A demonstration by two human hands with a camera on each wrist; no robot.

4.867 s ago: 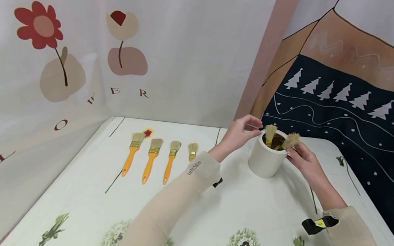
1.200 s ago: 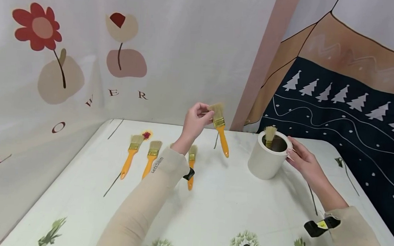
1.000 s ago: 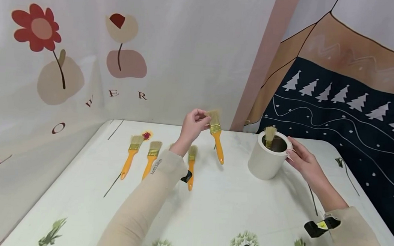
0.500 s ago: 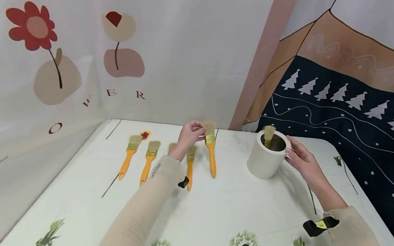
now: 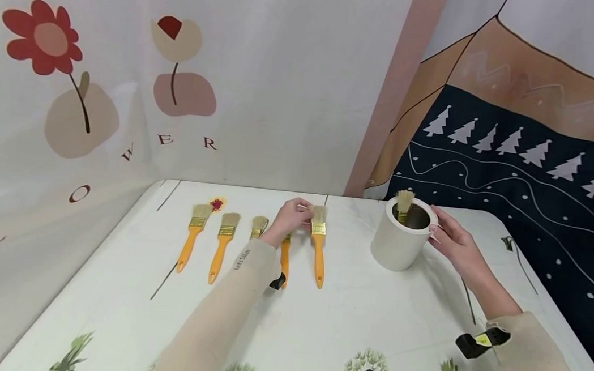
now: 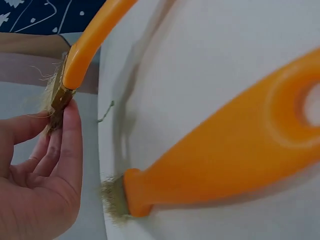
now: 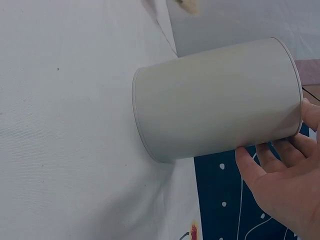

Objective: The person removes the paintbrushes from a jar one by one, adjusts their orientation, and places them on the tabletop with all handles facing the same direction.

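Note:
With its thumb and fingers, my left hand (image 5: pixel 292 218) pinches a paintbrush (image 5: pixel 318 252) near the bristles; its orange handle points toward me. The left wrist view shows the fingertips at the metal band of this held brush (image 6: pixel 90 45), its handle tilted over the table. Another paintbrush (image 6: pixel 225 145) looms large beside it. My right hand (image 5: pixel 454 240) grips the rim of a white cylindrical canister (image 5: pixel 396 245), which stands upright. A small brush (image 5: pixel 404 202) stands inside it, bristles up. In the right wrist view, the fingers lie along the upper side of the canister (image 7: pixel 215 100).
Left of the held brush, more orange-handled paintbrushes (image 5: pixel 224 243) lie in a row, bristles away from me. My left forearm and hand partly cover two of them. Behind the table (image 5: pixel 345 319) hang a flower-print curtain (image 5: pixel 283 82) and a dark tree-print cloth (image 5: pixel 501 181).
My left hand went from the canister to the left with a paintbrush and lowered it to the right end of the row. The right hand stayed at the canister.

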